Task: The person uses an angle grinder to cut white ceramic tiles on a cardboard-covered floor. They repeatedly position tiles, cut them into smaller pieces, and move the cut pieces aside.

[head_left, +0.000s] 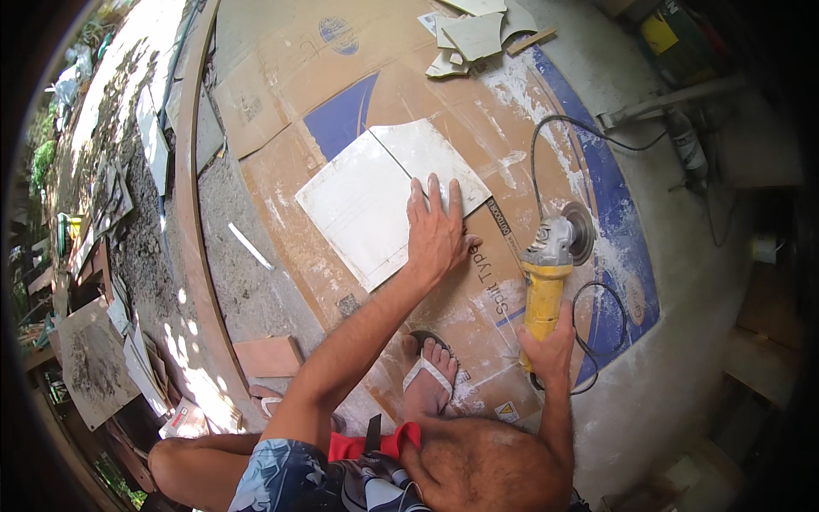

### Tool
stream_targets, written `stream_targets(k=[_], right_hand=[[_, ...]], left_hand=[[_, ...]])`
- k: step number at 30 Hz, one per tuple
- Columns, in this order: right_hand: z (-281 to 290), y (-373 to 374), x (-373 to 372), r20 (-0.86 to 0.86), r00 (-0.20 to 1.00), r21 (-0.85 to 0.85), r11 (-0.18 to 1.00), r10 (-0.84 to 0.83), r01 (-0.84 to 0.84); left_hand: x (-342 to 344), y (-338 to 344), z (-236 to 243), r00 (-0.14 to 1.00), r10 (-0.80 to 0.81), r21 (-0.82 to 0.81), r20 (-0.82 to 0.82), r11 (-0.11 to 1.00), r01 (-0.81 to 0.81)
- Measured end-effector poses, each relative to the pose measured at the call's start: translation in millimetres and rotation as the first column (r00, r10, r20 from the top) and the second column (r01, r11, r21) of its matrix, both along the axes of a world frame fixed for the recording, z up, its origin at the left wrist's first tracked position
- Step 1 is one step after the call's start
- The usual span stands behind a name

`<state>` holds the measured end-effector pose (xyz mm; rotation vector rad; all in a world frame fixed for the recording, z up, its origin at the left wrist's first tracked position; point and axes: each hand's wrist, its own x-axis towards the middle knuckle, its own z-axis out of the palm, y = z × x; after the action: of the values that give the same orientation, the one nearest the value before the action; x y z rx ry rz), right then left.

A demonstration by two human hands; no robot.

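Note:
A white square tile [348, 205] lies on the flattened cardboard [264, 188], with a dark straight line across its upper part and a corner missing at the top. My left hand [439, 222] rests on the tile's right side, fingers stretched out and slightly spread. To the right, my right hand [548, 341] grips the yellow body of an angle grinder [543, 290], whose disc [579, 233] is at its upper end, over the cardboard. Its black cord [616, 145] loops around it.
Broken tile pieces [465, 43] and a wooden stick [531, 40] lie at the top. A long plank [196, 239] runs along the left, with a short wooden block [266, 357], leaning boards [95, 358] and scraps. Tools [682, 136] stand at the right. My sandalled foot [426, 384] is below.

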<state>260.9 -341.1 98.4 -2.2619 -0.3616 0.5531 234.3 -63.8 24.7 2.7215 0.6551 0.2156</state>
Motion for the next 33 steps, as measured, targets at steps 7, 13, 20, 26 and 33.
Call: stream_targets(k=[7,13,20,26,33], right_hand=[[-4.7,-21.6,-2.2,-0.012,0.991,0.104,0.985,-0.135,0.136],[-0.1,-23.3,-4.4,-0.055,0.996,0.000,0.998,-0.065,0.065],[-14.6,-15.0,-8.2,-0.004,0.998,0.061,0.996,-0.065,0.066],[-8.1,0.5,-13.7,-0.049,0.999,0.067,0.998,-0.006,0.010],[-8.3,4.4,-26.6,-0.080,0.997,0.139,0.990,-0.009,0.020]], left_hand=[[71.4,52.6,-34.5,0.952,-0.252,0.192,-0.174,0.939,0.284],[97.1,205.8,-22.5,0.983,0.118,0.373,0.143,0.913,-0.164],[-6.5,214.5,28.8,0.491,-0.617,-0.032,-0.615,0.641,0.767],[-34.8,210.3,34.9,0.416,-0.564,0.014,-0.714,0.582,0.813],[-140.0,199.2,40.5,0.601,-0.292,0.033,-0.744,0.882,0.469]])
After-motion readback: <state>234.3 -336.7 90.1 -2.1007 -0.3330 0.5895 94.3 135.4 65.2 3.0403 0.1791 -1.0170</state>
